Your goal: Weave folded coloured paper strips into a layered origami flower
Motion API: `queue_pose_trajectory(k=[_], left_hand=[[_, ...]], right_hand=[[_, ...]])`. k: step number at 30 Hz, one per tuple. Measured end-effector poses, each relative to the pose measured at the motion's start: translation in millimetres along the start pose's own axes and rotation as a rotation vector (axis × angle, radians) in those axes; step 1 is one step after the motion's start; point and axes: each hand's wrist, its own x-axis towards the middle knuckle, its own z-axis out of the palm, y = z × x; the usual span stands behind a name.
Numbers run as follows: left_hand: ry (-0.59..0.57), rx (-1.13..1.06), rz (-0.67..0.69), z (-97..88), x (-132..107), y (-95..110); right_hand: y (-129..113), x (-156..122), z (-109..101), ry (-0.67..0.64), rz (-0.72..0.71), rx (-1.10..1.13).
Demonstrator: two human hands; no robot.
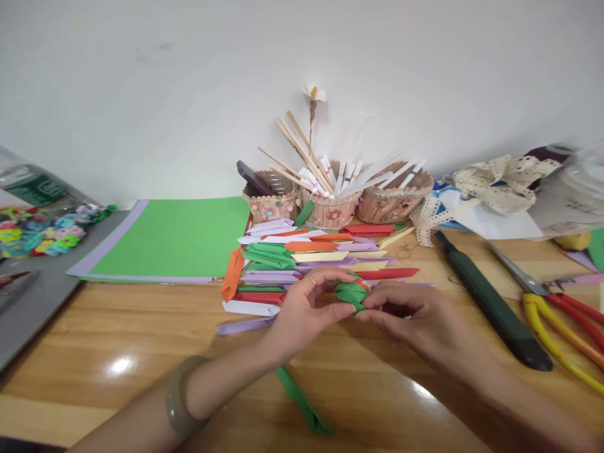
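Note:
Between my two hands, above the wooden table, is a small green folded-paper piece (352, 292) with a bit of orange at its upper edge. My left hand (315, 303) pinches it from the left, thumb below and fingers over the top. From the right, my right hand (401, 307) grips its lower edge with thumb and fingertips closed. Just behind my hands lie rows of folded paper strips (315, 256) in green, purple, red, white, orange and yellow. One loose green strip (302, 399) rests on the table near my left forearm.
Three decorated baskets (333, 212) with sticks and pens stand against the wall. Green paper sheets (184, 239) lie left, beside a grey board (51, 296) with colourful trinkets. At right are a dark green cutter-like tool (493, 302), scissors (533, 296) and lace ribbon (500, 182).

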Motion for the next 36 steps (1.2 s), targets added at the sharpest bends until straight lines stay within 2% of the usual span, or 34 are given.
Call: queue_pose_trajectory(k=[6,15,21,28,33,36], left_hand=[[0.027,-0.005,0.005,-1.2,3,1],[0.003,0.040,-0.016,-0.3,0,-1],[0.004,0.043,-0.025,0.4,-1,-1],[-0.008,-0.001,-0.067,0.6,-1,3],[-0.014,-0.103,-0.156,1.8,-1,4],[-0.018,-0.125,-0.151,1.2,-1,4]], right_hand=[[3,0,-3,-0.027,-0.057,-0.003],[8,2,2,-0.029,0.005,0.029],[11,1,6,0.010,0.015,-0.036],[16,1,8,0.067,-0.103,-0.147],[11,-3,7,0.120,-0.261,-0.229],[7,-5,6,0.166,-0.344,-0.262]])
